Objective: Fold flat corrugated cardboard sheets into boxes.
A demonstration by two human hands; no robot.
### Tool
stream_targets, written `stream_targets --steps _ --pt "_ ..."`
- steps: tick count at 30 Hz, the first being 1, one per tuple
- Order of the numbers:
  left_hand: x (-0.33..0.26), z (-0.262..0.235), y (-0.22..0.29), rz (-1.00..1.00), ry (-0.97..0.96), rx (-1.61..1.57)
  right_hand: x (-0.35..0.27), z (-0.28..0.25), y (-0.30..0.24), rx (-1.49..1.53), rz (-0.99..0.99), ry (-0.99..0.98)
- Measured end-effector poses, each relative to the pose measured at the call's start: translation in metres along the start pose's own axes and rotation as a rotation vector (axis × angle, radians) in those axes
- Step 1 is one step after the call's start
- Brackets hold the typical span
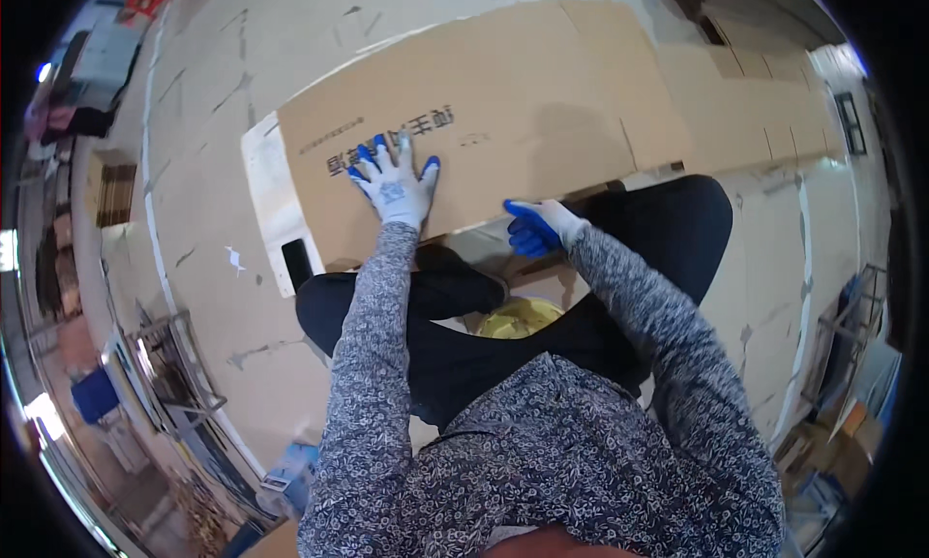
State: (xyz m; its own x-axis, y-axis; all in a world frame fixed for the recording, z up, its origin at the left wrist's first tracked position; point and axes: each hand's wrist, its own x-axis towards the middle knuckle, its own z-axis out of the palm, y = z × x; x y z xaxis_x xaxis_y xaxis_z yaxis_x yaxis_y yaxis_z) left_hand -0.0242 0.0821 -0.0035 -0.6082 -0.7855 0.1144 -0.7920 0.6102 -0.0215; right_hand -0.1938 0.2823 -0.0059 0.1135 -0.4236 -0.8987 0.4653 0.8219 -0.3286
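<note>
A large flattened cardboard box (513, 93) lies before me, brown, with dark printing on its left part. My left hand (395, 185), in a white glove with blue fingertips, rests flat on it with the fingers spread. At the sheet's near edge is my right hand (540, 227), in a matching glove. Its fingers are curled in and its thumb lies along the edge; what they hold, if anything, is hidden. Below the sheet, between my legs, sits a yellow round seat or tub (521, 318), partly covered by my trousers.
A black phone (297, 262) lies beside my left knee, on a pale board (266, 185) under the cardboard. More cardboard (755, 108) extends at the right. A metal rack (174, 364) stands at the left, with a blue-and-white package (290, 476) near it. Stacked cardboard (116, 192) lies at the far left.
</note>
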Motion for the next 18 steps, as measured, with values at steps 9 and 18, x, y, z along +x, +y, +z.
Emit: stream_targets --steps 9,18 --pt "0.006 0.006 0.007 -0.003 -0.02 -0.011 -0.126 -0.28 -0.097 -1.036 -0.503 1.401" --pt "-0.004 -0.004 -0.004 -0.063 -0.09 0.004 -0.171 -0.265 -0.078 -0.576 -0.303 0.942"
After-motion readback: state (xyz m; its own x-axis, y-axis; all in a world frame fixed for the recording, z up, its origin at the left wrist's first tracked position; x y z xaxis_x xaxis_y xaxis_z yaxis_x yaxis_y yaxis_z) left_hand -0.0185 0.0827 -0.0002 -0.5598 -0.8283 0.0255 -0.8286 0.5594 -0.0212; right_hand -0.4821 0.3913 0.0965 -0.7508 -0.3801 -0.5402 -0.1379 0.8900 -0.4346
